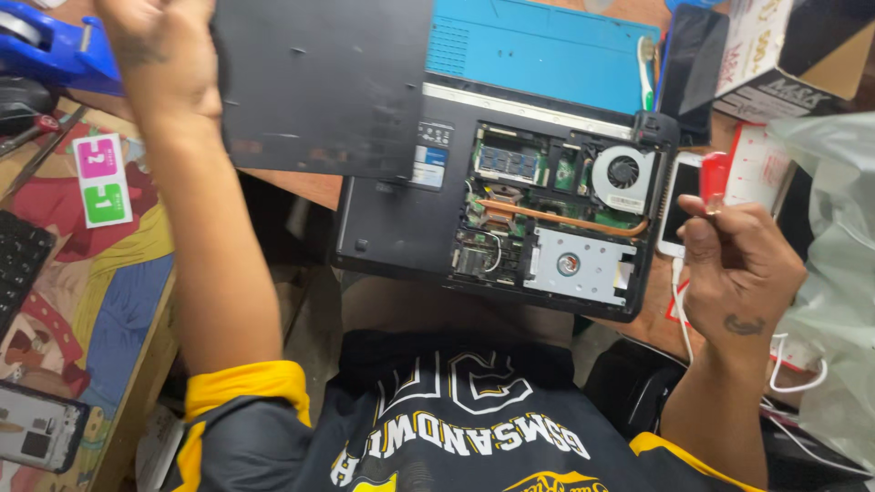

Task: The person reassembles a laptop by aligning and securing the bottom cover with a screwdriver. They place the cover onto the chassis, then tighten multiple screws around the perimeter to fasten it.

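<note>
Lifted clear in the upper left of the frame: a flat dark plastic cover panel [324,82], matte and scuffed, straight-edged, held at its left edge by the left hand [150,55], grip closed on the panel's side. Lower edge of the panel hanging above the laptop [392,228], overlapping its upper left corner. Laptop lying bottom-up at centre frame, black shell, right half open to green circuit boards, a copper heat pipe, a round fan [622,173] and a silvery metal drive plate [579,264]. Near edge of the laptop jutting over the surface [314,187] toward the lap. Right of centre, the right hand [738,269] raised beside the laptop's right edge, grip wrapped on a red-handled screwdriver [714,178], its tip hidden. Just behind it a white phone [679,205] and white cables. Blue ridged mat [547,46] beyond the laptop's far edge. Crumpled translucent plastic bag [834,228] crowding the right edge; cardboard box [788,50] in the upper right. Colourful printed mat [87,273] at left, a keyboard corner on it.
</note>
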